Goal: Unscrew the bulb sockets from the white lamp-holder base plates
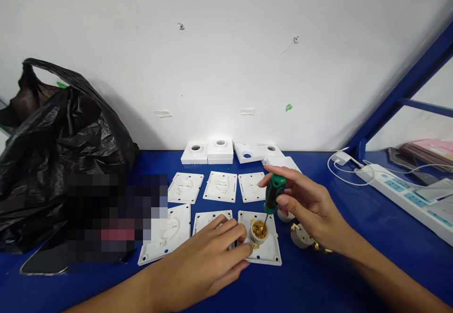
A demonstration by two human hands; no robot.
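Observation:
My right hand [307, 204] grips a green and black screwdriver [274, 194], held nearly upright with its shaft pointing down into a round lamp socket [255, 238]. The socket is white outside with a brass-coloured inside, and it sits on a white square base plate [271, 255]. Curled against the left side of that plate, my left hand [215, 251] has its fingertips beside the socket. The screwdriver's tip is hidden inside the socket. Close to my right wrist lies a loose lamp socket [301, 236] with brass tabs, and another socket [285, 215] is partly covered by my fingers.
Several white base plates [221, 186] lie in rows on the blue table [329, 181]. White square covers [220, 150] with round holes stand along the wall. A black plastic bag [71, 129] and a phone [44, 256] are at left, a white power strip [406, 195] at right.

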